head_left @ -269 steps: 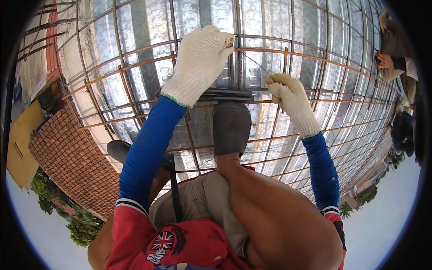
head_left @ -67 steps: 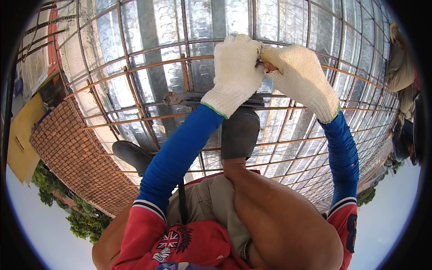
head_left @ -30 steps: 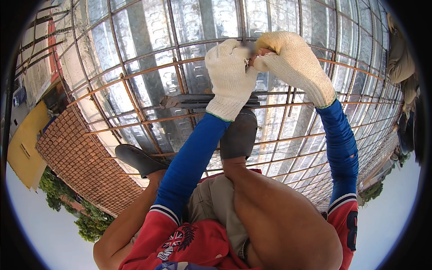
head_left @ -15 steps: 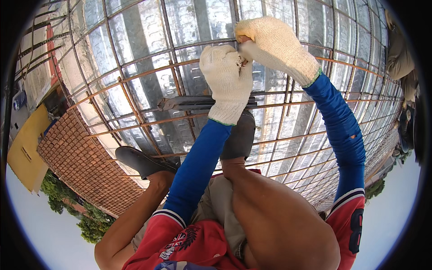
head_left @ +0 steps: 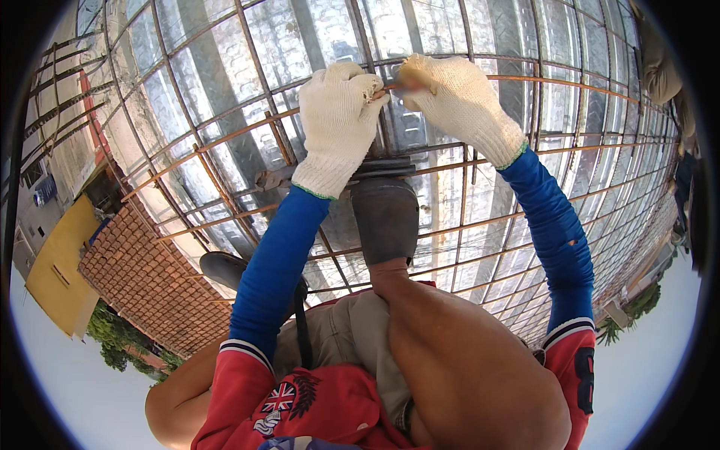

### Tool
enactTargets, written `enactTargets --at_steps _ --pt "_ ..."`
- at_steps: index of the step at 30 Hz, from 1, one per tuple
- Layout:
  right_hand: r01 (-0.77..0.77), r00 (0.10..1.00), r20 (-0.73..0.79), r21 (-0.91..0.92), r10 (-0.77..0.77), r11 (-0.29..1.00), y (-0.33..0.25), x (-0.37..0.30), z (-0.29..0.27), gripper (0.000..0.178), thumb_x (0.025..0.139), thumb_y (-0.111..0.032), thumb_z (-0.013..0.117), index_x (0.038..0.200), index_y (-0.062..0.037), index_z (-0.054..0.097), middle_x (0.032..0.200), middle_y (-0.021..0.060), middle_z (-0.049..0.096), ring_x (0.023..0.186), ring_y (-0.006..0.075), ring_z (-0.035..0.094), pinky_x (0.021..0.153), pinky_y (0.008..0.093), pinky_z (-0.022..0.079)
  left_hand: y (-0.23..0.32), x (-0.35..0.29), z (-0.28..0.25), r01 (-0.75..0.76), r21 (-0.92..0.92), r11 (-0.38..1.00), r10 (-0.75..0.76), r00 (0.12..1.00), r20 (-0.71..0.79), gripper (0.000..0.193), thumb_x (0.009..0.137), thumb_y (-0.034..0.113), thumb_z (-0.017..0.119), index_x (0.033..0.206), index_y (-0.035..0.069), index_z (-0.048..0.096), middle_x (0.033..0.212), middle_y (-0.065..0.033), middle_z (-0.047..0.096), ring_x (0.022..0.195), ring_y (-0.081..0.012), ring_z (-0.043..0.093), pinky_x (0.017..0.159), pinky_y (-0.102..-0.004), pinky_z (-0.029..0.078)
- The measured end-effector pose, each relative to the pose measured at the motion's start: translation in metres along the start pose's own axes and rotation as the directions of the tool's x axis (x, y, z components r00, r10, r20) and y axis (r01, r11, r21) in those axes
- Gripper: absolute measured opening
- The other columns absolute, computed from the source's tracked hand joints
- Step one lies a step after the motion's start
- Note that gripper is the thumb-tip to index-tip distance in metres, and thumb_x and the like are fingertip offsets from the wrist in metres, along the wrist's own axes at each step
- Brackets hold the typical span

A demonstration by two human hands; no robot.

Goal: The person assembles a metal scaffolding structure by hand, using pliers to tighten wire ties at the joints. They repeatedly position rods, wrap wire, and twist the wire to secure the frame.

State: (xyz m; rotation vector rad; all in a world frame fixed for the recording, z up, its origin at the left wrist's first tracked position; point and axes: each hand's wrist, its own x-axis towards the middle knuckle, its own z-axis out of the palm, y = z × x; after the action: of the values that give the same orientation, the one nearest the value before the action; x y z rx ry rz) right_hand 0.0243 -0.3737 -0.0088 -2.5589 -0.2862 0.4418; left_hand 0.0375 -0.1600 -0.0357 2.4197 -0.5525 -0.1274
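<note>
My left hand [head_left: 337, 120], in a white knit glove with a green-edged cuff, is closed in a pinch beside a crossing of the steel rebar mesh [head_left: 517, 79]. Worn spots show at its fingertips. What the pinch holds is too small to make out. Just across the same crossing, my gloved right hand [head_left: 461, 101] is closed too. Its fingertips are smeared by motion, and what they hold is hidden. A narrow gap separates the two hands. Behind my left wrist lies a bundle of dark, thin lengths [head_left: 384, 169] on the mesh.
Shiny ribbed metal decking [head_left: 292, 45] lies under the mesh. My dark shoes [head_left: 384, 217] rest on it. A brown tiled roof [head_left: 154, 277] and a yellow wall [head_left: 60, 262] stand at the left. Bar ends [head_left: 67, 82] stick out far left. Part of another person [head_left: 660, 67] shows far right.
My hands have drawn apart, the left one moving left and the right one lowering to the rebar crossing. The view has shifted slightly. A dark strap now shows by my left forearm.
</note>
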Motion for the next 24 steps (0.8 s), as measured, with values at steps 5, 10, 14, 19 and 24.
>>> enactTargets --at_steps 5,10,14,19,24 --pt "-0.03 0.998 -0.048 -0.038 0.028 0.999 -0.012 -0.029 0.016 0.028 0.094 -0.024 0.076 0.116 -0.0097 0.067 0.079 0.0119 0.074 0.078 0.0347 0.076 0.069 0.047 0.061 -0.015 0.023 -0.018 -0.328 0.054 0.943 0.305 0.918 0.254 0.017 0.087 0.02 0.083 0.099 0.008 0.08 0.099 -0.006 0.074 0.099 -0.0299 0.069 0.09 -0.0435 0.055" --pt "-0.127 0.992 -0.004 0.13 0.129 0.983 -0.03 -0.038 0.026 0.03 0.091 -0.024 0.078 0.112 -0.0086 0.065 0.076 0.014 0.072 0.077 0.0386 0.075 0.069 0.0496 0.059 -0.026 0.063 -0.034 -0.639 0.003 0.769 0.531 0.641 0.554 0.015 0.091 0.018 0.079 0.103 0.01 0.077 0.104 -0.0054 0.072 0.109 -0.0283 0.069 0.095 -0.0424 0.057" --pt "-0.214 0.975 0.011 0.285 0.22 0.934 -0.038 -0.042 0.033 0.028 0.087 -0.023 0.081 0.102 -0.0079 0.063 0.077 0.0128 0.071 0.076 0.0392 0.074 0.068 0.0491 0.058 -0.014 0.095 -0.035 -0.828 -0.05 0.558 0.58 0.347 0.737 0.013 0.091 0.011 0.077 0.103 0.01 0.081 0.104 -0.0076 0.075 0.107 -0.0276 0.074 0.092 -0.0386 0.062" --pt "-0.313 0.946 0.034 0.35 0.322 0.883 -0.044 -0.045 0.036 0.029 0.086 -0.023 0.081 0.104 -0.008 0.064 0.08 0.0125 0.071 0.077 0.0382 0.074 0.068 0.0499 0.057 0.001 0.109 -0.033 -0.847 -0.068 0.527 0.497 0.243 0.833 0.014 0.09 0.019 0.08 0.103 0.013 0.079 0.106 -0.0032 0.073 0.109 -0.024 0.071 0.096 -0.0382 0.059" --pt "-0.235 0.961 -0.179 -0.132 0.21 0.963 -0.074 -0.059 0.013 0.032 0.086 -0.022 0.082 0.111 -0.0098 0.066 0.098 0.0115 0.067 0.09 0.034 0.071 0.076 0.0477 0.057 -0.009 0.088 -0.042 -0.769 0.056 0.636 0.52 0.481 0.706 0.025 0.085 0.026 0.087 0.103 0.01 0.077 0.106 -0.006 0.073 0.109 -0.0265 0.071 0.094 -0.0405 0.059"
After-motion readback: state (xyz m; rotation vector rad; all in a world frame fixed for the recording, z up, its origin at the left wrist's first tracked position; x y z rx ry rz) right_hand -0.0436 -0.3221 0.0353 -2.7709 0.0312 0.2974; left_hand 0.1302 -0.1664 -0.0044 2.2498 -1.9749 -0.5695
